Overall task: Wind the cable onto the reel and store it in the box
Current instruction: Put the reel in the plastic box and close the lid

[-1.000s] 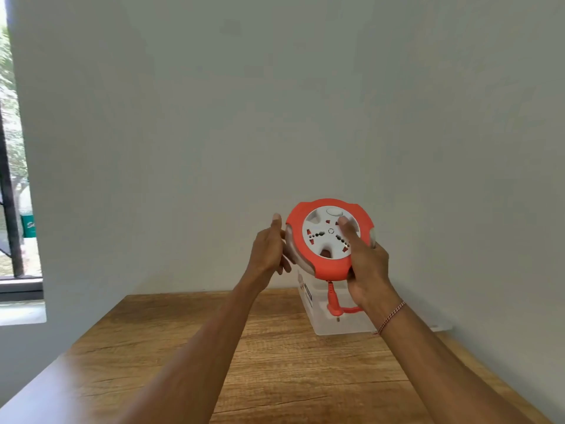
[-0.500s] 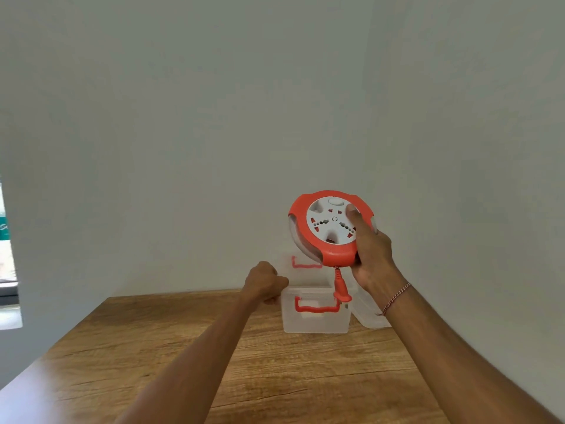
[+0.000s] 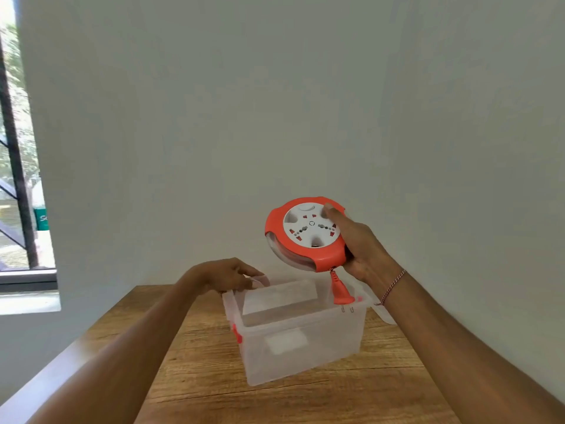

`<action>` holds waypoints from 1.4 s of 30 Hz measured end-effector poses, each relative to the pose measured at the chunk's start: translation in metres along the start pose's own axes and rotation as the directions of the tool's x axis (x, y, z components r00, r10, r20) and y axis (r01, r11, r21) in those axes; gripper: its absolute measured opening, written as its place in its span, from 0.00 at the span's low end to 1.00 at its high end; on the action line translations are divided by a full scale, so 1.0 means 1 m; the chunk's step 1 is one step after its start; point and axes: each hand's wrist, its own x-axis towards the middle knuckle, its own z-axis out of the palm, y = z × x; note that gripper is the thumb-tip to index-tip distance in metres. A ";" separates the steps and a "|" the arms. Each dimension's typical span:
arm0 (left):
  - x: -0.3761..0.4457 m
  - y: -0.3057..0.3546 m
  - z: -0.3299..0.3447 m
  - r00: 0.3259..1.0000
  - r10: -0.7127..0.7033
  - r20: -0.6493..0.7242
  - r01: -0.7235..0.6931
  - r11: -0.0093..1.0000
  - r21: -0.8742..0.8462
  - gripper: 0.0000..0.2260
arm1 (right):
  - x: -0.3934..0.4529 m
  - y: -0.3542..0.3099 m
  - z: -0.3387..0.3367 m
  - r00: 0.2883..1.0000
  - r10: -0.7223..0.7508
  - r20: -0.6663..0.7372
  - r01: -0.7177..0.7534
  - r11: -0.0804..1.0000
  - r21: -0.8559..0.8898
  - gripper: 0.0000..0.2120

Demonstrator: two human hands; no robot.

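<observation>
My right hand [image 3: 359, 247] grips the round orange and white cable reel [image 3: 305, 234] by its right side and holds it tilted in the air above the box. The cable is wound inside the reel; only the orange plug [image 3: 340, 289] dangles from its lower edge, over the box's right rim. The clear plastic box [image 3: 301, 341] stands open on the wooden table [image 3: 195, 377], with a red latch on its left side. My left hand [image 3: 227, 275] holds the box's far left rim.
Behind the box's right side lies a clear lid [image 3: 383, 315], partly hidden by my right wrist. Plain walls close off the table at the back and right. A window [image 3: 18, 179] is at the far left.
The box has slid nearer to me along the table, with my left hand on its rim. The reel in my right hand now hangs directly above the box's opening.
</observation>
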 end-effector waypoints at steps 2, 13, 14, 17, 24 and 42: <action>-0.005 -0.004 -0.002 0.999 0.035 0.034 -0.034 0.999 -0.025 0.14 | 0.002 0.000 0.008 0.998 0.027 0.057 -0.026 1.000 -0.017 0.22; -0.010 -0.032 0.001 0.934 -0.225 -0.277 0.137 0.943 -0.304 0.16 | 0.012 0.017 0.032 0.977 0.044 0.206 0.002 0.975 -0.221 0.23; -0.014 -0.035 -0.001 0.934 -0.256 -0.248 0.173 0.934 -0.313 0.16 | 0.012 0.022 0.029 0.975 0.065 0.211 -0.010 0.968 -0.251 0.24; -0.023 -0.042 -0.001 0.934 -0.286 -0.214 0.201 0.916 -0.346 0.13 | 0.009 0.036 0.021 0.969 0.105 0.222 0.006 0.894 -0.448 0.25; -0.023 -0.038 0.015 0.875 -0.289 -0.389 0.128 0.912 -0.390 0.11 | 0.002 0.050 0.025 0.896 0.323 0.304 -0.041 0.743 -0.668 0.24; -0.027 -0.032 0.023 0.828 -0.330 -0.453 0.104 0.884 -0.455 0.10 | -0.003 0.063 0.028 0.922 0.211 0.325 0.319 0.060 -0.946 0.33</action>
